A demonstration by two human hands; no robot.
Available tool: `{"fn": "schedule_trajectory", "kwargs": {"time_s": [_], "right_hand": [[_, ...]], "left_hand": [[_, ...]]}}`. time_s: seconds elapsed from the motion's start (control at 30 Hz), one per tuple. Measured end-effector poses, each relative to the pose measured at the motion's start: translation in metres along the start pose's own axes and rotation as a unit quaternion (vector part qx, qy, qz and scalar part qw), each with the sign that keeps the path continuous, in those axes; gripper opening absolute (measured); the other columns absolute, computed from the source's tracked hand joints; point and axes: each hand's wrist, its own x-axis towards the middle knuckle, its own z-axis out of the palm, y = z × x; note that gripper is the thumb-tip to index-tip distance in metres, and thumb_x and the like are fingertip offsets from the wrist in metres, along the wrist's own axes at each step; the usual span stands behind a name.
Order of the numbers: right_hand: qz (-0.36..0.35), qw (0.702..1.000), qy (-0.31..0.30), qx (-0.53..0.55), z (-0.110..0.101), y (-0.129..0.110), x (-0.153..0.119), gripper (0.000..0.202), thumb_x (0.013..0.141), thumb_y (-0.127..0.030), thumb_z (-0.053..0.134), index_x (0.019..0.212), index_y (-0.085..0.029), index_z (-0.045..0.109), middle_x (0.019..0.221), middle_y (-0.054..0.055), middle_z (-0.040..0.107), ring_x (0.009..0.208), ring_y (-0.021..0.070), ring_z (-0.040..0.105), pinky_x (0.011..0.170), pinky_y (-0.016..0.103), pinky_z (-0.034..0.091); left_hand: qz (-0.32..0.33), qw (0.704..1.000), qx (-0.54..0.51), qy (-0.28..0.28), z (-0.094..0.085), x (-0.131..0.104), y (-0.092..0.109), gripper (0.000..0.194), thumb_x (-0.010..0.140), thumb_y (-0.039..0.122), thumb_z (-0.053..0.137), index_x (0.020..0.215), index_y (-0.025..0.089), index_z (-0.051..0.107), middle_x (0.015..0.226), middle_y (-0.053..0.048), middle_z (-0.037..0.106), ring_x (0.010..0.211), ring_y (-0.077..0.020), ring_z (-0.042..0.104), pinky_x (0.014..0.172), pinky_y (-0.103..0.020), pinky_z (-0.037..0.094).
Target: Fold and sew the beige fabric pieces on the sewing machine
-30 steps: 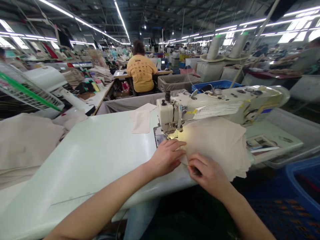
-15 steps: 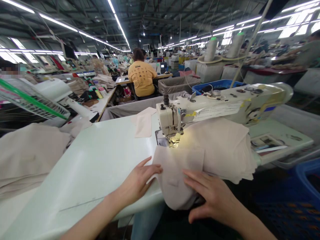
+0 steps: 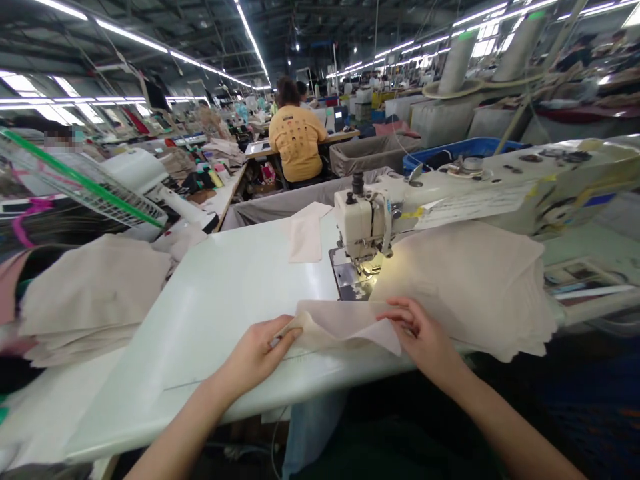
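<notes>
One cloth point(image 3: 343, 327) spans between our left hand point(image 3: 263, 348), pinching its nine o'clock end, and our right hand point(image 3: 427, 341), grasping its three o'clock end, over the desk point(image 3: 230, 287).

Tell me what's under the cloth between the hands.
The pale table shows beyond and in front of the cloth; whatever lies directly beneath the cloth is covered and cannot be seen.
</notes>
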Motion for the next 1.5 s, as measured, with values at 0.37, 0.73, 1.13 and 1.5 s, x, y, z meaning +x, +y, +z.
{"fn": "schedule_trajectory", "kwargs": {"time_s": [0.37,0.73,1.13,1.5], "right_hand": [[0.001,0.997,0.072,0.021,0.008,-0.011,-0.015,0.03,0.078,-0.046,0.071,0.077,-0.025,0.05,0.075,0.0,0.066,0.066,0.0165,0.063,0.056,0.025,0.049],[-0.032,0.996,-0.001,-0.089,0.02,-0.012,0.012,0.028,0.082,-0.041,0.059,0.098,-0.024,0.076,0.097,0.005,0.076,0.084,0.0221,0.067,0.078,0.034,0.053],[-0.027,0.987,-0.02,-0.155,0.01,-0.005,0.011,0.028,0.084,-0.042,0.059,0.095,-0.025,0.078,0.088,0.004,0.073,0.075,0.021,0.065,0.07,0.031,0.051],[-0.023,0.981,-0.021,-0.192,0.008,-0.001,0.011,0.028,0.082,-0.046,0.058,0.086,-0.026,0.078,0.082,0.003,0.073,0.072,0.0203,0.066,0.068,0.03,0.052]], "left_hand": [[-0.127,0.989,-0.04,0.068,0.02,-0.007,0.005,0.033,0.087,0.046,0.051,0.067,0.021,0.056,0.059,0.003,0.054,0.056,-0.0147,0.049,0.055,-0.025,0.04],[-0.213,0.967,-0.04,0.13,0.039,-0.027,0.004,0.034,0.085,0.051,0.052,0.078,0.02,0.066,0.064,0.001,0.06,0.063,-0.018,0.056,0.06,-0.028,0.041],[-0.236,0.954,-0.042,0.179,0.051,-0.023,0.015,0.032,0.088,0.043,0.051,0.102,0.018,0.066,0.061,0.005,0.049,0.056,-0.015,0.051,0.059,-0.027,0.04],[-0.101,0.974,-0.038,0.2,0.057,-0.033,0.014,0.028,0.097,0.025,0.048,0.104,0.018,0.075,0.079,-0.004,0.064,0.075,-0.0169,0.063,0.069,-0.028,0.052]]}}
